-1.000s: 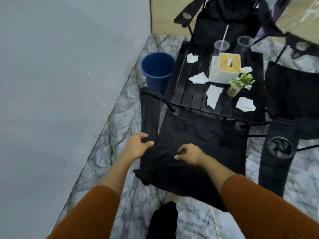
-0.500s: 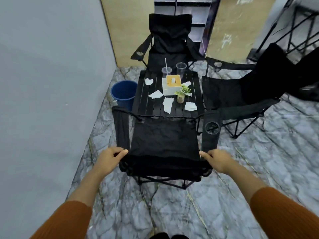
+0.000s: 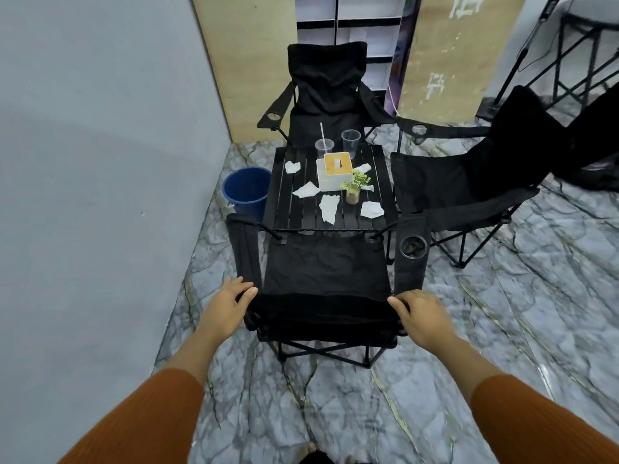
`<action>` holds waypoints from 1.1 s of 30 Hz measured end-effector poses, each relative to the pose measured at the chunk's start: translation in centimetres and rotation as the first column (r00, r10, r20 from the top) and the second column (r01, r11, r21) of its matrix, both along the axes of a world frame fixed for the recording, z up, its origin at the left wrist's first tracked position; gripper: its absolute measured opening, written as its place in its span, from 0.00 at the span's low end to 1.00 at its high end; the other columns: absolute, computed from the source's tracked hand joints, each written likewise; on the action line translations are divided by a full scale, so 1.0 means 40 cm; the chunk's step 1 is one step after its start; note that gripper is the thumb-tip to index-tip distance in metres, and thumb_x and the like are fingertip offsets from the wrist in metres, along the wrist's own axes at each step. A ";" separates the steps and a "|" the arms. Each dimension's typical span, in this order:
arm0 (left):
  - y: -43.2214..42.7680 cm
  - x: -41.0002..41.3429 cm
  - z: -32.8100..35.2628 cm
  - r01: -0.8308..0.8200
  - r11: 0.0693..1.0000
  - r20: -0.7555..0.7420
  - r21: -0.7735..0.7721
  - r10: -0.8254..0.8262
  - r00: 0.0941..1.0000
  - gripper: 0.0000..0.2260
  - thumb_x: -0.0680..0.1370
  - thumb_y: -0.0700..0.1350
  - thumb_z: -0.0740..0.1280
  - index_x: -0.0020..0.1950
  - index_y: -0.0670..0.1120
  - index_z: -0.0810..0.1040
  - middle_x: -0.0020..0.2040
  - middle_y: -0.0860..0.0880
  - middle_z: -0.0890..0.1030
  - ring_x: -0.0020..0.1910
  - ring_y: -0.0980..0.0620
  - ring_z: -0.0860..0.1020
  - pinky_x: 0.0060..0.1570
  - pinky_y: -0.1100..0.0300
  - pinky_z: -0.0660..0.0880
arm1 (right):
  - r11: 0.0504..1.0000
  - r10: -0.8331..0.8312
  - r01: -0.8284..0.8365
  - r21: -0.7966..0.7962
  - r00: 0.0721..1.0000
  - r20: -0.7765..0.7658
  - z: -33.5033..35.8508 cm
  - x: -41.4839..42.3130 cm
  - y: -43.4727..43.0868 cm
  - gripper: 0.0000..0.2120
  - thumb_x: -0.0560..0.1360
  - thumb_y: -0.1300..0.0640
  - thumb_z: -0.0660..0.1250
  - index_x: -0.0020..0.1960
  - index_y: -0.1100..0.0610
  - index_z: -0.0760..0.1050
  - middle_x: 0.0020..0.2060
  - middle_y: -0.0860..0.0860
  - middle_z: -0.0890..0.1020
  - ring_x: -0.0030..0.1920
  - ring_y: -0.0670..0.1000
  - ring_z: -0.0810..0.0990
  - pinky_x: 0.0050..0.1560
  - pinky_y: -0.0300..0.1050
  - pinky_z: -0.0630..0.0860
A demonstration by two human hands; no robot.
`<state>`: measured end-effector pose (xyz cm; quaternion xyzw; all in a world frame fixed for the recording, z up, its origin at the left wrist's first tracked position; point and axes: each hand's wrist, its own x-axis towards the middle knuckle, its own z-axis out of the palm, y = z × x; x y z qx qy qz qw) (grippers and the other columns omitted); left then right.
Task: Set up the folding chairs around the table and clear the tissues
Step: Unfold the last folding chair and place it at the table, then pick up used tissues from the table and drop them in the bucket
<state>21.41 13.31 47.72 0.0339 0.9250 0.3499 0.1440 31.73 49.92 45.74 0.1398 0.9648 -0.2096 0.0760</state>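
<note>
A black folding chair (image 3: 325, 272) stands unfolded in front of me, its seat facing the low black slatted table (image 3: 288, 209). My left hand (image 3: 227, 304) holds the left top corner of its backrest and my right hand (image 3: 422, 318) holds the right top corner. Several crumpled white tissues (image 3: 329, 207) lie scattered on the table. A second open chair (image 3: 326, 88) stands at the table's far end and a third (image 3: 469, 182) on its right side.
A blue bucket (image 3: 248, 190) sits on the marble floor left of the table, close to the grey wall (image 3: 100, 162). On the table stand a white tissue box (image 3: 335, 170), a small potted plant (image 3: 354, 185) and two clear plastic cups (image 3: 350, 139). Metal stands (image 3: 569, 55) occupy the far right.
I have stepped back and my view has risen. My hands moved apart from the seat fabric to the two top corners of the backrest, and the chair now stands fully spread.
</note>
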 end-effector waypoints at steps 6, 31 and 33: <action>-0.065 -0.027 0.032 -0.087 0.996 -0.047 -0.012 0.086 0.995 0.16 0.81 0.47 0.61 0.64 0.40 0.76 0.66 0.43 0.76 0.65 0.44 0.74 0.63 0.59 0.66 | 0.995 0.066 -0.062 -0.080 0.996 0.051 0.057 -0.095 -0.163 0.14 0.79 0.50 0.60 0.62 0.54 0.75 0.56 0.53 0.79 0.56 0.56 0.77 0.58 0.52 0.75; -0.684 -0.609 0.090 0.274 0.790 0.221 -0.549 -0.180 0.959 0.28 0.80 0.56 0.59 0.77 0.47 0.58 0.76 0.44 0.63 0.74 0.44 0.61 0.73 0.42 0.56 | 0.970 0.241 -0.234 -0.059 0.936 0.256 0.132 -0.790 -1.019 0.28 0.78 0.50 0.61 0.74 0.58 0.58 0.73 0.56 0.64 0.74 0.58 0.60 0.74 0.57 0.59; -0.688 -0.683 0.088 0.283 0.788 0.215 -0.547 -0.194 0.957 0.28 0.80 0.56 0.59 0.77 0.46 0.57 0.76 0.44 0.62 0.75 0.44 0.60 0.72 0.43 0.56 | 0.970 0.242 -0.234 -0.061 0.936 0.254 0.119 -0.862 -1.026 0.28 0.78 0.51 0.61 0.74 0.58 0.58 0.74 0.56 0.63 0.74 0.58 0.60 0.74 0.57 0.58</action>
